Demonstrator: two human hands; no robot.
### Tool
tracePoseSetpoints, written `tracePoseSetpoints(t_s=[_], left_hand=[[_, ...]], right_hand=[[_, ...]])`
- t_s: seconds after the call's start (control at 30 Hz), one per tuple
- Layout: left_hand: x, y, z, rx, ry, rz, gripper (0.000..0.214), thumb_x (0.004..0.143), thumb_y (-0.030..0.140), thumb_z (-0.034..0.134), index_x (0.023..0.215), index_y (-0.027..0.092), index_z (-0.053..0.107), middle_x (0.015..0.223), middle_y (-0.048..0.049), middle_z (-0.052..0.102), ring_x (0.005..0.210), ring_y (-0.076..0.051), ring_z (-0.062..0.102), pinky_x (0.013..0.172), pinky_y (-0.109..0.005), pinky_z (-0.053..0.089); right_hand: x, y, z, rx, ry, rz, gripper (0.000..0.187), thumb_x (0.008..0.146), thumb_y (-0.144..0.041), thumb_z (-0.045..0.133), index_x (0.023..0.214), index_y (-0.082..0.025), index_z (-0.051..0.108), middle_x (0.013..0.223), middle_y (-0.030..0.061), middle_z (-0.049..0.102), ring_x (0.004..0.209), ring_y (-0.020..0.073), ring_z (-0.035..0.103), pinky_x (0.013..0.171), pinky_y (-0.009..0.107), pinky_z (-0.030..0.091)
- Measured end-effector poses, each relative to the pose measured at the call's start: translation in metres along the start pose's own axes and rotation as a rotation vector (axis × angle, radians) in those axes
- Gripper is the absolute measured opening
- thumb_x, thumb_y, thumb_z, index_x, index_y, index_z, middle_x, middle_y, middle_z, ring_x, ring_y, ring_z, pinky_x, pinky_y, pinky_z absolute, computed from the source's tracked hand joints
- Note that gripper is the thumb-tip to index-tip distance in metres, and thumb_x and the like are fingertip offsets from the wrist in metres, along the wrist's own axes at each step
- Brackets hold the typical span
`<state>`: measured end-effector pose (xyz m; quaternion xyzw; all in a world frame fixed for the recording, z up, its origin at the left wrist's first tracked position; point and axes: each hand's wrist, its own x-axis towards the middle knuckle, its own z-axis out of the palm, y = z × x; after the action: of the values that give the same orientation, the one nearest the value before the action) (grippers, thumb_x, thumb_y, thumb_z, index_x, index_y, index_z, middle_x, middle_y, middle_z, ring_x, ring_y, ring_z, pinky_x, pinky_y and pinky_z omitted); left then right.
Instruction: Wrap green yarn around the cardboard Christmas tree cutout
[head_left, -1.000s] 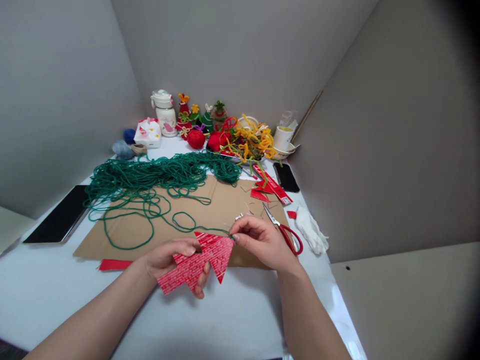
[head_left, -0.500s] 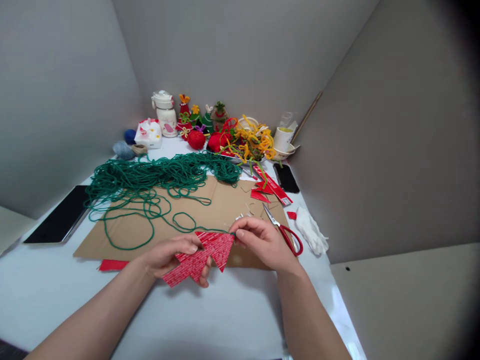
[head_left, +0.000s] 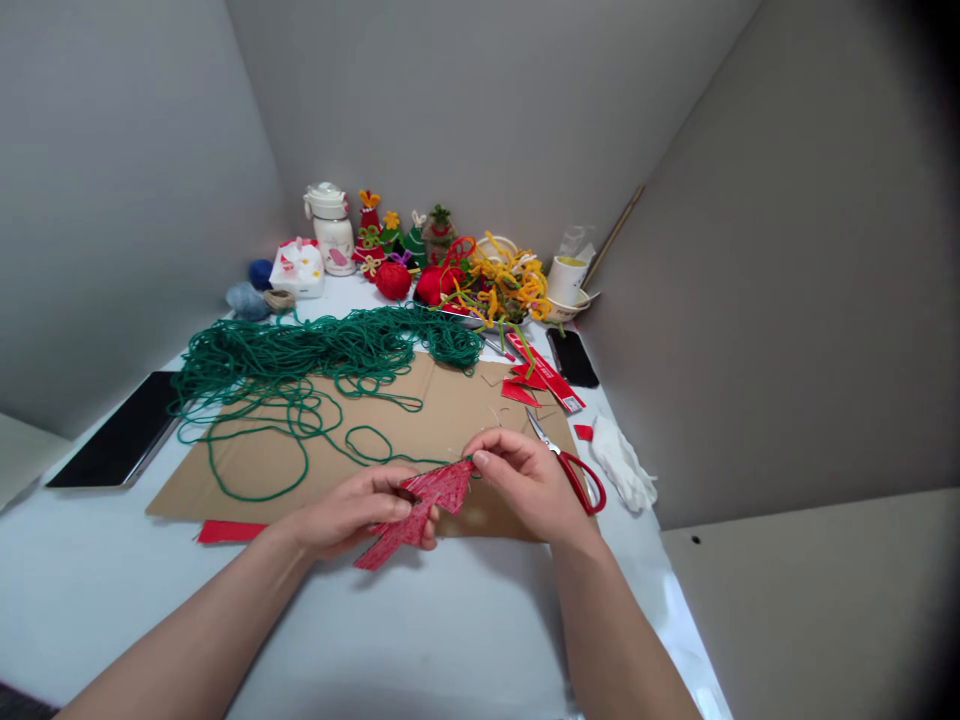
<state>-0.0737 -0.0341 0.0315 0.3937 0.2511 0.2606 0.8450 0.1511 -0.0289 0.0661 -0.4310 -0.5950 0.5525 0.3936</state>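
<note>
A red tree-shaped cutout (head_left: 440,488) with pale streaks is tilted above the front edge of the cardboard sheet (head_left: 420,425). My left hand (head_left: 364,512) grips its middle, thumb on top and fingers beneath. At the pointed tip, my right hand (head_left: 517,475) pinches green yarn against the cutout between thumb and index finger. That strand runs left across the cardboard to a loose heap of green yarn (head_left: 315,345). Just right of my right hand lie scissors (head_left: 577,478) with red handles, their blades pointing away from me.
Red scraps (head_left: 521,390) and a white cloth (head_left: 621,462) lie at the right, near a phone (head_left: 572,357). A dark tablet (head_left: 120,428) is at the left. Behind stand a white bottle (head_left: 331,230), red yarn balls (head_left: 392,280), a yellow yarn pile (head_left: 510,280) and a cup (head_left: 566,278).
The cutout has tipped and turned, showing a more slanted face. My left hand has moved slightly right with it; the right hand still pinches at the tip.
</note>
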Motion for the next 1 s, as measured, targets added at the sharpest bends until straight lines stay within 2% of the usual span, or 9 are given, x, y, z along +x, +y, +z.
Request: tracePoseSetpoints(t_s=[0.23, 0.43, 0.6, 0.7, 0.83, 1.0], left_hand=[[0.0016, -0.0009, 0.0028, 0.12, 0.004, 0.038, 0.025, 0.073, 0.025, 0.066, 0.095, 0.014, 0.067, 0.085, -0.0076, 0.068, 0.081, -0.02, 0.064, 0.08, -0.035, 0.047], [0.0032, -0.0013, 0.0011, 0.184, -0.024, 0.075, 0.024, 0.075, 0.025, 0.064, 0.096, 0.015, 0.067, 0.087, -0.0073, 0.067, 0.084, -0.02, 0.063, 0.081, -0.035, 0.046], [0.0012, -0.0023, 0.0017, 0.135, 0.004, 0.094, 0.031, 0.073, 0.029, 0.068, 0.1, 0.015, 0.066, 0.089, -0.007, 0.066, 0.084, -0.019, 0.061, 0.084, -0.036, 0.046], [0.0001, -0.0008, 0.0034, 0.118, 0.032, 0.078, 0.032, 0.072, 0.028, 0.068, 0.102, 0.015, 0.066, 0.089, -0.0071, 0.067, 0.084, -0.018, 0.062, 0.082, -0.033, 0.047], [0.0006, 0.0008, 0.0037, 0.033, 0.078, 0.076, 0.028, 0.072, 0.024, 0.069, 0.099, 0.017, 0.068, 0.089, -0.0064, 0.068, 0.084, -0.018, 0.064, 0.083, -0.033, 0.048], [0.0012, 0.0013, 0.0028, -0.069, 0.134, 0.072, 0.026, 0.069, 0.021, 0.071, 0.095, 0.016, 0.068, 0.09, -0.0067, 0.069, 0.084, -0.021, 0.065, 0.085, -0.038, 0.049]], right_hand=[[0.002, 0.0005, -0.0002, -0.012, -0.022, -0.172, 0.008, 0.086, -0.022, 0.054, 0.084, -0.018, 0.06, 0.089, 0.0038, 0.06, 0.085, 0.0146, 0.056, 0.078, 0.028, 0.043], [0.001, 0.0014, -0.0015, 0.008, -0.033, -0.13, 0.009, 0.085, -0.025, 0.056, 0.085, -0.018, 0.062, 0.086, 0.003, 0.06, 0.08, 0.0134, 0.055, 0.074, 0.027, 0.044], [-0.0008, 0.0052, -0.0025, -0.053, 0.012, -0.081, 0.023, 0.089, -0.031, 0.05, 0.103, -0.022, 0.066, 0.082, 0.0022, 0.063, 0.069, 0.0108, 0.054, 0.064, 0.024, 0.044], [-0.001, 0.0053, -0.0016, -0.085, 0.03, -0.091, 0.024, 0.088, -0.032, 0.052, 0.105, -0.023, 0.066, 0.09, 0.0034, 0.064, 0.077, 0.0126, 0.057, 0.068, 0.025, 0.045], [-0.0001, 0.0033, 0.0008, -0.137, 0.118, -0.142, 0.02, 0.084, -0.029, 0.058, 0.101, -0.022, 0.065, 0.089, 0.0034, 0.063, 0.08, 0.0139, 0.057, 0.071, 0.026, 0.046], [0.0012, 0.0014, 0.0009, -0.353, 0.212, -0.303, 0.009, 0.084, -0.021, 0.058, 0.088, -0.02, 0.065, 0.083, 0.0037, 0.06, 0.077, 0.0146, 0.056, 0.067, 0.027, 0.044]])
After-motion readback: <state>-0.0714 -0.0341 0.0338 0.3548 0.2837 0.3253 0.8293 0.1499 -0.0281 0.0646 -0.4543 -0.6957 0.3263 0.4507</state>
